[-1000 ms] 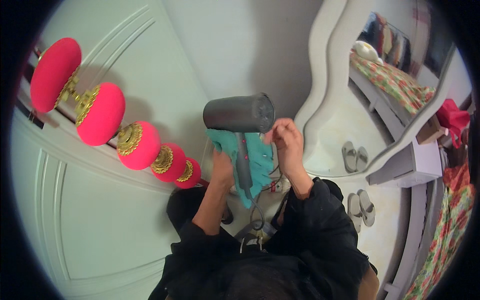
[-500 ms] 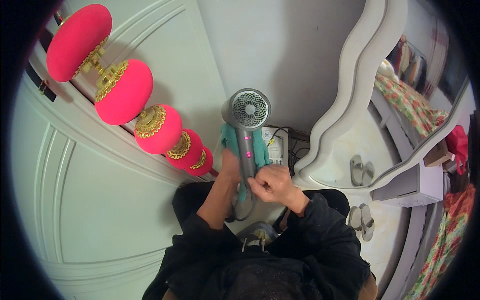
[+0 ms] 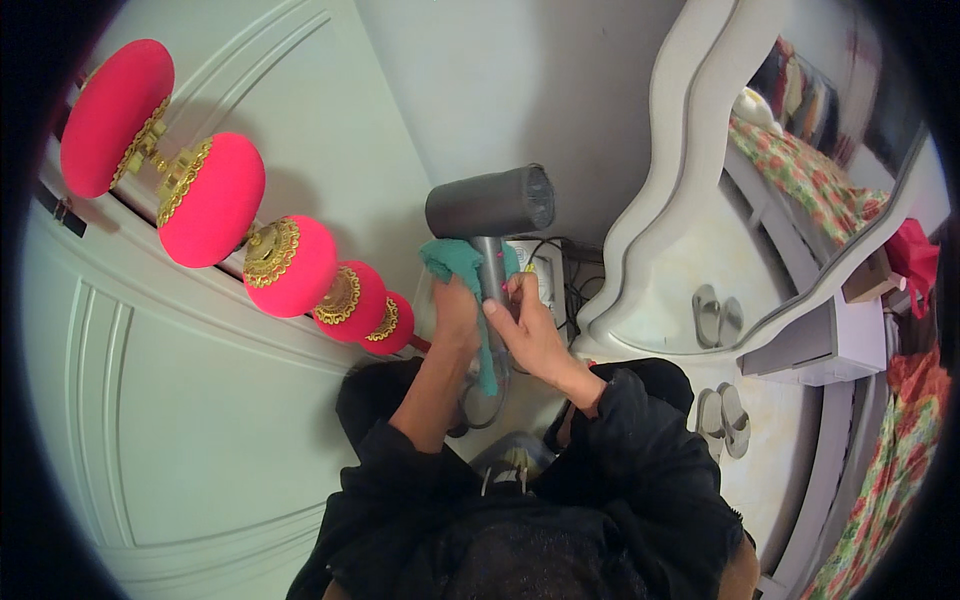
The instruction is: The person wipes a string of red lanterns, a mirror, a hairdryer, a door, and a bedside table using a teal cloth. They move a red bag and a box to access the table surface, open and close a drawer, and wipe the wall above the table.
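A grey hair dryer (image 3: 482,203) stands upright in front of me, its barrel lying sideways and its round end on the right. My right hand (image 3: 532,335) is closed on the handle, with the thumb along its near side. A teal cloth (image 3: 452,258) lies against the handle's left side, and a strip of it hangs down below. My left hand (image 3: 455,315) holds this cloth against the handle; its fingertips are hidden. The dryer's cord (image 3: 487,424) loops down beneath my hands.
Pink lanterns with gold trim (image 3: 292,265) hang in a row at the left, before pale door panels (image 3: 215,425). On the right stands a wavy white-framed mirror (image 3: 640,215). Slippers (image 3: 723,420) lie on the floor. A white box (image 3: 545,270) and dark cables (image 3: 588,285) are behind the dryer.
The dryer has turned from its back grille facing me to its barrel lying sideways. My right hand has moved up the handle and now wraps it. The whole view has shifted slightly.
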Demonstrator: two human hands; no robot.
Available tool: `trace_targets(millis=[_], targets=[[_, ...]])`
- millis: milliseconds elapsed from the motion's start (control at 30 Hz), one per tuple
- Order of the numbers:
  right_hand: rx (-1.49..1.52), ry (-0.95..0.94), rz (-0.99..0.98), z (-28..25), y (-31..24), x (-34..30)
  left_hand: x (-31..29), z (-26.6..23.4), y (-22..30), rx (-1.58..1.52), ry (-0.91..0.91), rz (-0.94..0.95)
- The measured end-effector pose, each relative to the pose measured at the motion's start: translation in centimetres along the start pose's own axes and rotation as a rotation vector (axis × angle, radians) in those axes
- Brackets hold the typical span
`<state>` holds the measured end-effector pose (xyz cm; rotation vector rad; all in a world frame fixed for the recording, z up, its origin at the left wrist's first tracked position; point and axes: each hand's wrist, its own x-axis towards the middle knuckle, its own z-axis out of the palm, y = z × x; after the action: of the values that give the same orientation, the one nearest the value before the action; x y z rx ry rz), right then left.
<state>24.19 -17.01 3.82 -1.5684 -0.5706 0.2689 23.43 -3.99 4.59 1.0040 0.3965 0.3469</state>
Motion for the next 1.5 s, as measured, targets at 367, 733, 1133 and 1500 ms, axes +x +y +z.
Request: trace_targets(millis=[367, 733, 1133, 1500], targets=[[0.458, 0.061, -0.150, -2.2, 0.1, 1.9, -3.1, -0.8, -1.7, 0.516, -0.243, 0.040], [0.597, 0.273, -0.299, -8.1, -5.4, 1.4, -10.4, 0.4, -8.4, 1.088, -0.597, -0.088], [0.477, 0.444, -0.609, -17.7, -10.5, -4.4, -2.8, -9.4, -14.3, 1.193, -0.781, 0.468], [0.290, 0.166, -0.040, -12.7, -6.8, -3.1, -0.1, 9.2, 3.1, 0.983, -0.691, 0.921]])
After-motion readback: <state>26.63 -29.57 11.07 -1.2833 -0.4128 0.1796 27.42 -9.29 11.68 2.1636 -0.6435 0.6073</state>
